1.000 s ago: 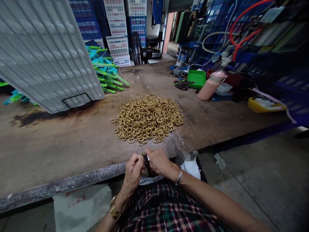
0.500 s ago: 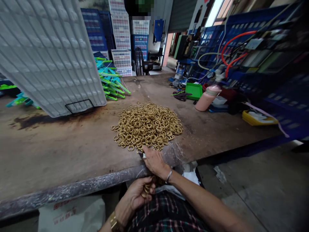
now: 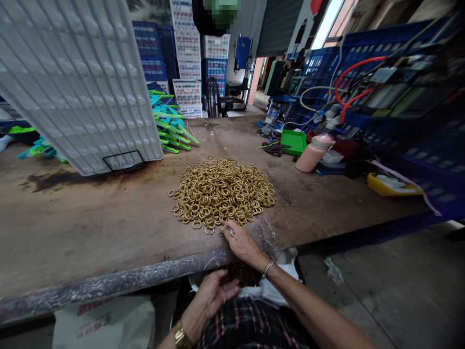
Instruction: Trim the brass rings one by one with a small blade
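Note:
A heap of gold-coloured rings (image 3: 225,191) lies on the worktable. At its near edge, my right hand (image 3: 244,245) is closed, thumb against fingers. Something small and whitish shows between them, too small to name; a gold ring lies by the fingertips. Below the table edge my left hand (image 3: 214,296) is palm up with fingers apart and no ring visible in it. Beside its fingertips, on my lap, dark brownish rings (image 3: 244,275) lie in a white bag or cloth (image 3: 274,286), partly hidden by my right wrist.
A pale ribbed plastic crate (image 3: 90,97) stands tilted on the worktable (image 3: 109,228), with green and turquoise hangers (image 3: 169,126) behind it. To the right are a green tray (image 3: 294,142), a pink bottle (image 3: 313,155) and a yellow tray (image 3: 392,186). A plastic-wrapped edge (image 3: 119,277) borders the table.
My hands were together at the table edge, then parted. My left hand dropped to my lap holding several gold rings and has since opened. My right hand moved forward to the heap.

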The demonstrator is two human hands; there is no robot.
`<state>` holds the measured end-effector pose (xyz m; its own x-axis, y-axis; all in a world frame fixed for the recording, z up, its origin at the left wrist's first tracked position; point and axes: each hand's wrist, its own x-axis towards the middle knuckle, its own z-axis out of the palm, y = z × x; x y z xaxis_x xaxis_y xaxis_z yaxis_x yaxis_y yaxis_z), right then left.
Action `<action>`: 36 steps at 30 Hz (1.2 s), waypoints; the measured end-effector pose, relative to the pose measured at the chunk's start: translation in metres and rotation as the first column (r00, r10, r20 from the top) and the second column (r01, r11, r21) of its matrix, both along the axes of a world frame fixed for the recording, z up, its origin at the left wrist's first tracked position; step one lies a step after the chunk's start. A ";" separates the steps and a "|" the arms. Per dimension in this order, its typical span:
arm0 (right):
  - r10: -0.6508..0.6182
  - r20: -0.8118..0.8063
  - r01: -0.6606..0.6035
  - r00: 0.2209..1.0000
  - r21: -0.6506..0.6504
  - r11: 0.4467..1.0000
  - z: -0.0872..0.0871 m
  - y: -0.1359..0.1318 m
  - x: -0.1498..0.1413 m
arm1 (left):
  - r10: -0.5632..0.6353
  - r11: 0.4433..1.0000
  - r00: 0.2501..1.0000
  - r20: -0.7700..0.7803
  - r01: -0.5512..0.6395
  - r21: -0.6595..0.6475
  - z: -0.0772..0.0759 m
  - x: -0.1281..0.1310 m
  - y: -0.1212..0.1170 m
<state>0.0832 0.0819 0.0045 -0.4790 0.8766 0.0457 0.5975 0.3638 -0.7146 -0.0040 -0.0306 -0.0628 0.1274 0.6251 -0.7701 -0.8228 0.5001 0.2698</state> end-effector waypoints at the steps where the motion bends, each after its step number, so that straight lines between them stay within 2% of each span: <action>1: -0.027 -0.081 0.024 0.996 -0.042 0.999 0.001 0.001 0.002 | -0.001 1.000 1.000 -0.019 0.001 0.007 0.002 0.000 -0.001; 4: -0.106 -0.243 0.065 0.964 -0.169 0.983 0.006 0.000 0.007 | -0.009 1.000 0.997 -0.073 0.009 -0.006 0.012 0.001 0.000; 8: -0.201 -0.355 0.085 0.913 -0.315 0.945 0.009 -0.002 0.012 | -0.030 0.998 0.988 -0.152 0.021 -0.059 0.022 0.003 0.002; 16: -0.255 -0.445 0.030 0.858 -0.453 0.891 0.005 -0.011 0.018 | -0.072 0.996 0.968 -0.240 0.057 -0.068 0.022 0.004 -0.003; 20: -0.282 -0.471 -0.006 0.836 -0.521 0.853 0.008 -0.016 0.022 | -0.203 0.974 0.930 -0.308 0.225 0.036 0.033 0.006 -0.010; 22: -0.309 -0.496 -0.035 0.811 -0.570 0.821 0.009 -0.019 0.026 | -0.221 0.934 0.850 -0.478 0.325 0.146 0.043 0.006 -0.015; 23: -0.327 -0.511 -0.057 0.795 -0.599 0.798 0.010 -0.021 0.028 | -0.177 0.912 0.784 -0.595 0.358 0.201 0.049 0.006 -0.017; 24: -0.346 -0.524 -0.081 0.779 -0.630 0.773 0.011 -0.023 0.030 | -0.100 0.893 0.699 -0.708 0.377 0.247 0.054 0.006 -0.018; 26: -0.378 -0.537 -0.126 0.754 -0.684 0.718 0.013 -0.028 0.033 | 0.095 0.860 0.484 -0.870 0.400 0.317 0.063 0.004 -0.018; 28: -0.401 -0.536 -0.151 0.743 -0.717 0.680 0.016 -0.033 0.036 | 0.268 0.806 0.264 -0.927 0.465 0.366 0.066 0.001 -0.015; 30: -0.414 -0.534 -0.171 0.737 -0.739 0.651 0.020 -0.038 0.037 | 0.388 0.730 0.121 -0.914 0.566 0.384 0.065 -0.003 -0.009; 31: -0.415 -0.535 -0.189 0.736 -0.751 0.632 0.022 -0.040 0.038 | 0.423 0.693 0.091 -0.901 0.608 0.387 0.064 -0.005 -0.006; 33: -0.411 -0.536 -0.241 0.737 -0.778 0.581 0.025 -0.043 0.038 | 0.440 0.649 0.102 -0.892 0.651 0.394 0.062 -0.007 0.000; 34: -0.410 -0.538 -0.266 0.737 -0.788 0.555 0.026 -0.045 0.038 | 0.420 0.646 0.131 -0.898 0.652 0.397 0.062 -0.008 0.002; 36: -0.416 -0.537 -0.294 0.734 -0.803 0.518 0.026 -0.046 0.038 | 0.349 0.675 0.214 -0.912 0.619 0.403 0.064 -0.009 0.006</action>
